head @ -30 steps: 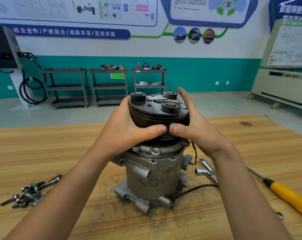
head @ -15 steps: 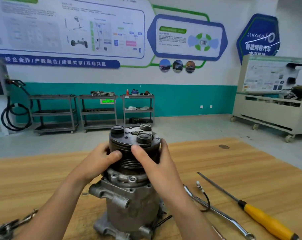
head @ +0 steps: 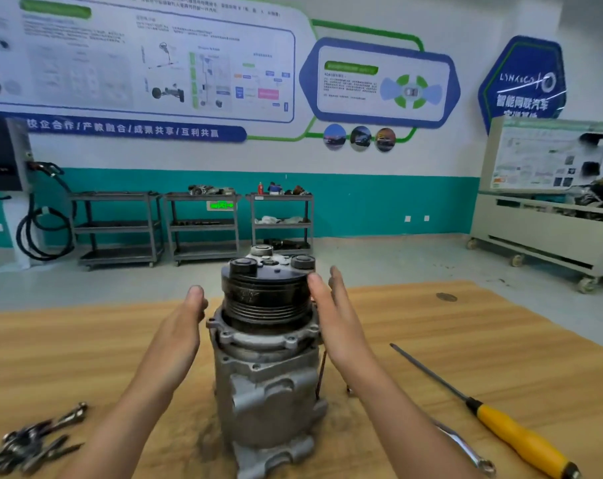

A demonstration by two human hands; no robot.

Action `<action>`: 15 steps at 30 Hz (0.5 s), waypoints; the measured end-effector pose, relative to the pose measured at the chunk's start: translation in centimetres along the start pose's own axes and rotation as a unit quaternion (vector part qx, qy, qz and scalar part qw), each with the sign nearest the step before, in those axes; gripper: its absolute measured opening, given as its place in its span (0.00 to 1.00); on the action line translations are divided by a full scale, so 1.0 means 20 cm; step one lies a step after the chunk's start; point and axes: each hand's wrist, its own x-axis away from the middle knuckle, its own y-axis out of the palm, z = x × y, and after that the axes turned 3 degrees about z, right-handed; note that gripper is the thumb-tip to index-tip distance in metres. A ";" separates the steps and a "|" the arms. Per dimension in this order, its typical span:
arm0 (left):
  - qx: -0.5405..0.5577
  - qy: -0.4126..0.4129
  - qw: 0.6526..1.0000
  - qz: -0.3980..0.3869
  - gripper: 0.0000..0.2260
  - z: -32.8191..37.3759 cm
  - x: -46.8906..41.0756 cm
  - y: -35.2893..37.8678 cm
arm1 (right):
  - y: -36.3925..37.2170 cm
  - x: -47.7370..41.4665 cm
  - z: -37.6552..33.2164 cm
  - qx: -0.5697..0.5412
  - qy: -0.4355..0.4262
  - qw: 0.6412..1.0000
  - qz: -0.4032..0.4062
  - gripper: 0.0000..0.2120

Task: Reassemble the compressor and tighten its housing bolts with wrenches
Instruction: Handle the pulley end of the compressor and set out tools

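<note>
The compressor point(head: 269, 368) stood upright in the middle of the table point(head: 68, 357), right between the two hands, and neither hand gripped it. Its body was dull grey cast metal, lumpy, with lugs at the foot and small bolt holes round the flange. On top sat the black pulley point(head: 267, 292), round, grooved along its side, with three stubby round bosses on its flat face.

The left hand point(head: 181, 326) hovered just left of the flange, fingers straight and together, palm turned inward, clear of the metal. The right hand point(head: 334, 319) mirrored it on the other side, fingers straight, with its tips just beside the pulley's rim. Whether they touched it could not be told. Nothing was held in either one.

Down and to the left of the left hand lay a heap of shiny steel bolts point(head: 27, 440). A chrome wrench point(head: 466, 447) peeked out from under the right forearm, its ring end showing. Further right of that hand, a screwdriver point(head: 521, 440) lay slanted, with a thin dark shaft and a glossy yellow handle.

The table was pale wood with long straight grain. Beyond the hands were a grey floor and three dark metal carts point(head: 203, 226) against a wall point(head: 362, 202) of teal below and white above, hung with blue-and-green posters. A black charger box point(head: 3, 153) with a coiled cable stood far left, and a pale cabinet point(head: 548, 233) on casters far right.
</note>
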 end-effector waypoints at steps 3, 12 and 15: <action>-0.060 0.005 0.998 -0.016 0.21 -0.05 0.07 0.00 | 0.10 0.14 0.03 -0.015 -0.003 1.000 0.027 0.58; 0.036 -0.098 0.994 0.013 0.28 -0.06 -0.03 0.02 | 0.19 0.06 0.09 -0.113 -0.038 0.970 0.211 0.26; 0.020 -0.067 0.995 0.073 0.26 -0.09 0.01 -0.01 | 0.14 -0.01 0.09 -0.116 -0.024 0.968 0.222 0.25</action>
